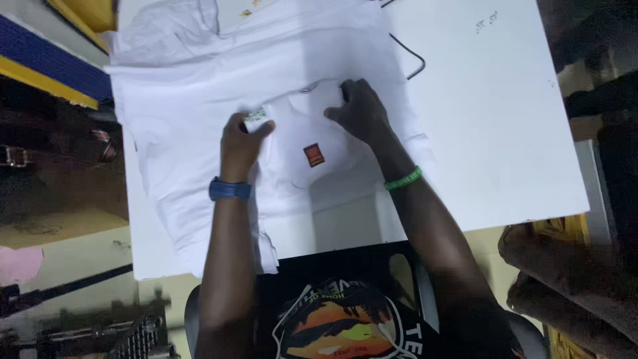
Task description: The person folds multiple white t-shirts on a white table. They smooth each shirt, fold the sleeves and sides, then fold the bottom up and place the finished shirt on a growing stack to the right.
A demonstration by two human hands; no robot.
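Seemingly mid-fold, a white shirt (pixel 199 126) was pinched at the collar by the left hand (pixel 240 141) and right hand (pixel 359 110), both closed on cloth; best kept taut on the desk (pixel 492 119).

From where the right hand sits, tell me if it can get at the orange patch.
Probably yes: the right hand rests on the white garment just above the orange patch, with only bare cloth between them.

Bright overhead light on white table (pixel 505 119), dim surroundings, soft overall blur
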